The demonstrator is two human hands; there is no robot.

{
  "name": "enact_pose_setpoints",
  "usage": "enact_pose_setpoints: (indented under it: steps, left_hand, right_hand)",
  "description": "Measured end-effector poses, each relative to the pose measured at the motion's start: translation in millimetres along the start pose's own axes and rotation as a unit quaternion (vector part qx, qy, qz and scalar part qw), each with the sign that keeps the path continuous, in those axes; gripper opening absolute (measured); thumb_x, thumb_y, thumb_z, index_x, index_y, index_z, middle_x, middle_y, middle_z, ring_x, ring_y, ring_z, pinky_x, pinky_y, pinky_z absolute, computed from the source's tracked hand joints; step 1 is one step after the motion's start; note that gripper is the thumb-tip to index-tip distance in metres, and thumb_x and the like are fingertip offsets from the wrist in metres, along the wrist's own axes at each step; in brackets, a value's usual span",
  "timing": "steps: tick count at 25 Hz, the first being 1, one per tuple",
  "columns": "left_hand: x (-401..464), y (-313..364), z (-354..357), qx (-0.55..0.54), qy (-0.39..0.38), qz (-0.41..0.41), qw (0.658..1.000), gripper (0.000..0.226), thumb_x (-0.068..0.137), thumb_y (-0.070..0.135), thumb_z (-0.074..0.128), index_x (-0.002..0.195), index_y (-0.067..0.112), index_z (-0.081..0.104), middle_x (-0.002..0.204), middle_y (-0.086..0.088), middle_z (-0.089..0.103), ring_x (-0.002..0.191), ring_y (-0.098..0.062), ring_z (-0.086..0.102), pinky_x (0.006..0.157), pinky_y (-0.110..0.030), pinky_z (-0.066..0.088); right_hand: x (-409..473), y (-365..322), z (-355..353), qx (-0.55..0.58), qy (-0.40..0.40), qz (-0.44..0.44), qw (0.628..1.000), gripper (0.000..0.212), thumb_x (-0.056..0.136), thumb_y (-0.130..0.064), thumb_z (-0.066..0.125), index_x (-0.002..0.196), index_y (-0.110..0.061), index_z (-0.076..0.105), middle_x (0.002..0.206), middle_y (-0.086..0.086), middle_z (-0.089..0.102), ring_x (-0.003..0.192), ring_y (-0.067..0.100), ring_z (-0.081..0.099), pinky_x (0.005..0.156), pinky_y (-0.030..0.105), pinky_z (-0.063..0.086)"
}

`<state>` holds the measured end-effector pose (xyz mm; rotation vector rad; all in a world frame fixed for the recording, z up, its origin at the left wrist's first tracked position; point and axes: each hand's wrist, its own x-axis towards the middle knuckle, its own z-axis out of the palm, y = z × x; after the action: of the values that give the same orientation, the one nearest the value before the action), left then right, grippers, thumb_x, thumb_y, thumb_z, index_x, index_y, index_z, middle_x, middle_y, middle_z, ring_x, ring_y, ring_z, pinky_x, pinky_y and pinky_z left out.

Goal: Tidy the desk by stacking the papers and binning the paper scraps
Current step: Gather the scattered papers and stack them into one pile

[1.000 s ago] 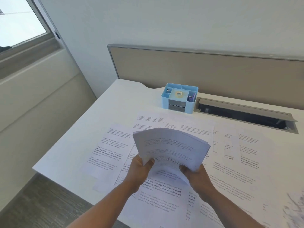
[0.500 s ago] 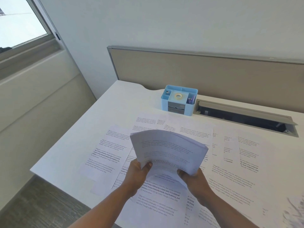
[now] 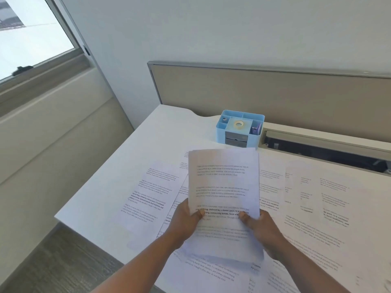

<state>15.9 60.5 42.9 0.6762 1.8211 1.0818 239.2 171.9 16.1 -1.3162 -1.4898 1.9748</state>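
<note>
Since the earlier frame, the stack of papers (image 3: 223, 182) had swung from a curved, tilted hold to stand nearly upright, its long side now vertical. Beneath it, the white table (image 3: 135, 166) lay covered with loose printed sheets (image 3: 313, 199) spread to both sides of the stack and under it. Behind the stack, near the table's far edge, stood a blue organizer (image 3: 240, 129). At the stack's lower left edge the left hand (image 3: 186, 218) pinched it, thumb on the front page. On the lower right edge the right hand (image 3: 257, 226) pinched it likewise.
</note>
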Motion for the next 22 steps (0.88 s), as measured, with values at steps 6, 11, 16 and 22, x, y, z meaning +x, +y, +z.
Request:
enact_pose_setpoints:
  steps: [6, 11, 16, 22]
  left_hand:
    - [24.5, -11.5, -45.0, 0.079, 0.072, -0.051, 0.993, 0.049, 0.096, 0.01, 0.068, 0.139, 0.024, 0.048, 0.125, 0.004, 0.067, 0.11, -0.015, 0.066, 0.082, -0.031, 0.058]
    - [64.7, -34.0, -109.3, 0.208, 0.147, -0.09, 0.963, 0.065, 0.094, 0.022, 0.071, 0.152, 0.024, 0.042, 0.156, -0.001, 0.04, 0.142, -0.028, 0.036, 0.108, -0.047, 0.046]
    - [105.5, -49.6, -167.5, 0.266, 0.201, -0.123, 0.935, 0.079, 0.092, 0.045, 0.071, 0.157, 0.023, 0.032, 0.162, -0.003, 0.03, 0.146, -0.033, 0.029, 0.116, -0.055, 0.034]
    - [146.4, -66.1, -211.8, 0.358, 0.148, -0.142, 0.911, 0.097, 0.068, 0.056, 0.088, 0.143, 0.021, 0.037, 0.139, -0.003, 0.043, 0.131, -0.031, 0.04, 0.09, -0.043, 0.045]
  right_hand:
    - [22.6, 18.8, 11.8, 0.035, 0.023, 0.065, 0.997, 0.021, 0.1, -0.03, 0.067, 0.119, -0.022, 0.073, 0.111, -0.003, 0.079, 0.104, 0.027, 0.075, 0.099, 0.053, 0.056]
    - [57.3, 25.7, 43.4, 0.064, 0.079, 0.098, 0.99, 0.019, 0.098, -0.023, 0.07, 0.116, -0.015, 0.074, 0.103, -0.003, 0.081, 0.102, 0.028, 0.074, 0.101, 0.055, 0.055]
    - [82.4, 34.1, 80.5, 0.071, 0.112, 0.118, 0.984, 0.021, 0.097, -0.021, 0.071, 0.116, -0.012, 0.073, 0.103, 0.002, 0.081, 0.101, 0.032, 0.074, 0.098, 0.057, 0.056]
    - [84.1, 30.8, 89.4, 0.104, 0.143, 0.139, 0.974, 0.023, 0.095, -0.02, 0.073, 0.116, -0.009, 0.073, 0.107, 0.009, 0.08, 0.106, 0.035, 0.072, 0.099, 0.058, 0.054]
